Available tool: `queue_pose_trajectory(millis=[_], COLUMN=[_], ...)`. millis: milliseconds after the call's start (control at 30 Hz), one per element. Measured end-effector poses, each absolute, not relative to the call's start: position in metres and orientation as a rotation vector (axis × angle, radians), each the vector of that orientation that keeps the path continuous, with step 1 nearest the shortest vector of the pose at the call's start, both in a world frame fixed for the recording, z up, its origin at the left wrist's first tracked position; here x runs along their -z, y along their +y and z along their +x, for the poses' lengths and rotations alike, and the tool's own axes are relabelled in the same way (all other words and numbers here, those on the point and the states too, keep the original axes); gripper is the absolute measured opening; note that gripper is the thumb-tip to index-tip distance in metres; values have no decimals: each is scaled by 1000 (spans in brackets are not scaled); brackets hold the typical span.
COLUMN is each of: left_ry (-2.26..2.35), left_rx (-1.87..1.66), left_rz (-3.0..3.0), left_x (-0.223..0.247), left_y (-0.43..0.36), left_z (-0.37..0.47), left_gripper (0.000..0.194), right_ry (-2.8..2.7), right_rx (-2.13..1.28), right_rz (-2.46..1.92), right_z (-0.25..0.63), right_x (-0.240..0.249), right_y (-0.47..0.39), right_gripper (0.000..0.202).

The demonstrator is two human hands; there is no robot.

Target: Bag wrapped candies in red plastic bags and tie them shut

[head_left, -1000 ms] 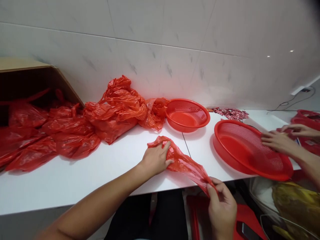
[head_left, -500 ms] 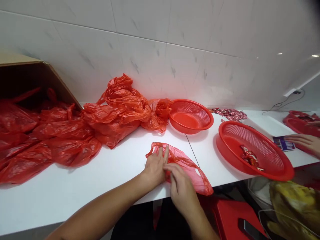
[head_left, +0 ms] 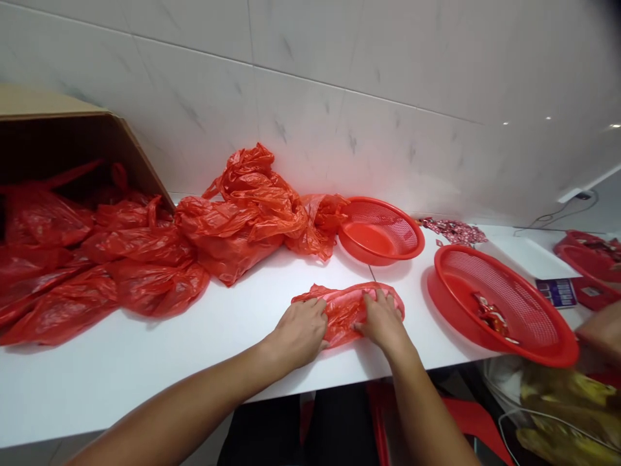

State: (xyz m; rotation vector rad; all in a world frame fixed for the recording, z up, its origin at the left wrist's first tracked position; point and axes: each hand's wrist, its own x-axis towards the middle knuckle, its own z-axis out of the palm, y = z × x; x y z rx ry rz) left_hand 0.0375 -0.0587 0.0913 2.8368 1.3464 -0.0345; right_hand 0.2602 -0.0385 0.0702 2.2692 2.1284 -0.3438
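A thin red plastic bag (head_left: 343,320) lies on the white table in front of me, gathered into a wide, low shape. My left hand (head_left: 301,329) is curled over its left side, thumb and fingers gripping the film. On the right side my right hand (head_left: 383,318) grips the bag too, fingers bent over its far edge and thumb toward the middle. Some fingertips are buried in the folds. Just beyond stands a red plastic basket (head_left: 373,243) with mesh sides. To the right, a larger red basket (head_left: 456,278) holds a few small red wrapped packets (head_left: 492,317).
Filled red bags (head_left: 242,226) crowd the left, some inside a cardboard box (head_left: 140,162). Small patterned packets (head_left: 453,230) lie by the wall near a white tray (head_left: 531,255) and a purple packet (head_left: 557,292). Another person's arm (head_left: 604,330) shows at the right edge.
My right hand has moved from beside my left hand to the bag's right side. The bag, earlier stretched out toward the right table edge, is now gathered between both hands. The view has shifted slightly.
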Motion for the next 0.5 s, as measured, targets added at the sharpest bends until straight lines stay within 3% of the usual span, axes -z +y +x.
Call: queue_pose_trajectory(millis=[100, 167, 200, 400, 500], left_ry=[1366, 1390, 1389, 1015, 599], left_rx=[-32, -98, -133, -247, -285], left_rz=[2842, 2828, 2827, 2917, 2967], left_x=[-89, -84, -82, -78, -79], left_y=[-55, -54, -53, -56, -58], left_z=[39, 40, 40, 31, 21], left_gripper=[11, 11, 12, 18, 27], right_ry=[2414, 2671, 2744, 2420, 2173], right_rx=[245, 292, 364, 594, 685], right_rz=[2297, 2233, 2172, 2196, 2251], right_z=[256, 245, 238, 222, 234], right_x=[-77, -78, -76, -49, -42], right_y=[-52, -61, -64, -49, -40], right_gripper=[62, 34, 31, 31, 66])
